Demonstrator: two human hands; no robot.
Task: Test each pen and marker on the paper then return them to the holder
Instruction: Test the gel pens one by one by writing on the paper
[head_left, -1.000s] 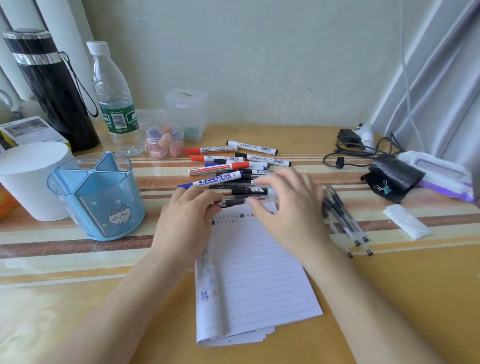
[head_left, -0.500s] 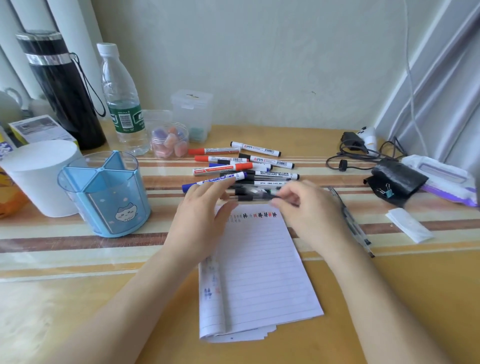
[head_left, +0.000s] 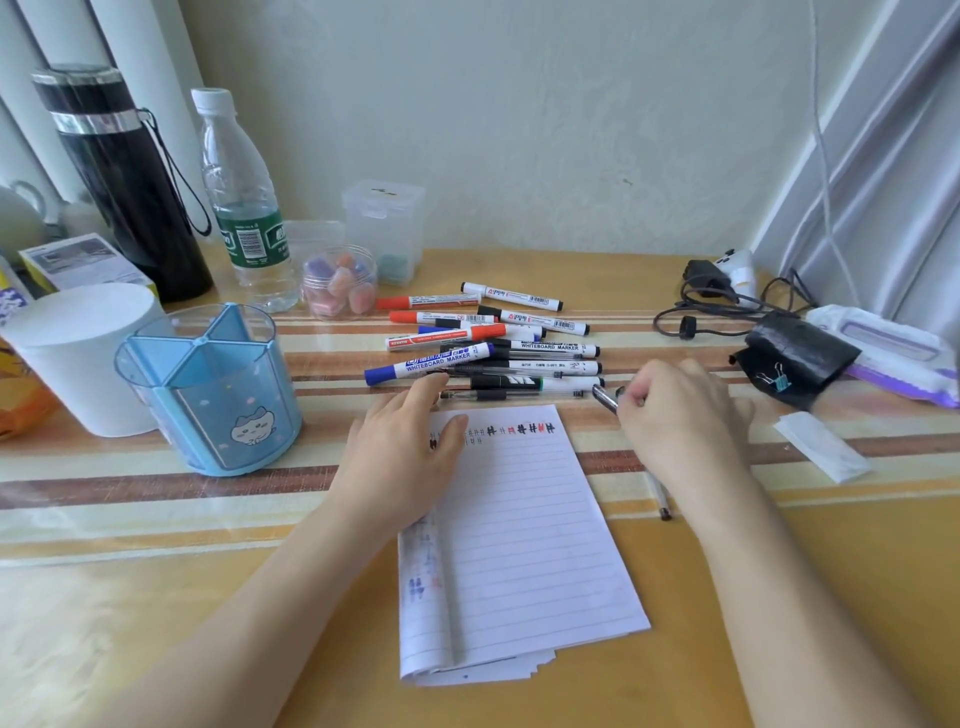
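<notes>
A lined paper pad (head_left: 519, 530) lies in front of me with a row of test marks along its top line. Behind it lies a heap of several markers and pens (head_left: 498, 345), red, blue and black. The blue divided holder (head_left: 213, 389) stands at the left with nothing in it. My left hand (head_left: 405, 452) rests flat on the pad's top left corner, fingers relaxed. My right hand (head_left: 680, 415) grips a clear pen (head_left: 605, 399) by its cap end; the pen's other end (head_left: 662, 506) pokes out below the wrist.
A white cup (head_left: 72, 358), black flask (head_left: 124, 182), water bottle (head_left: 241, 202), small jar (head_left: 340, 283) and clear box (head_left: 384, 228) stand at the back left. Cables (head_left: 727, 306), a black pouch (head_left: 795, 358), a wipes pack (head_left: 883, 348) and a folded tissue (head_left: 821, 447) lie at the right.
My right hand has drawn away to the right from the heap with a clear pen in it. My left hand has let go of the pens and settled on the pad.
</notes>
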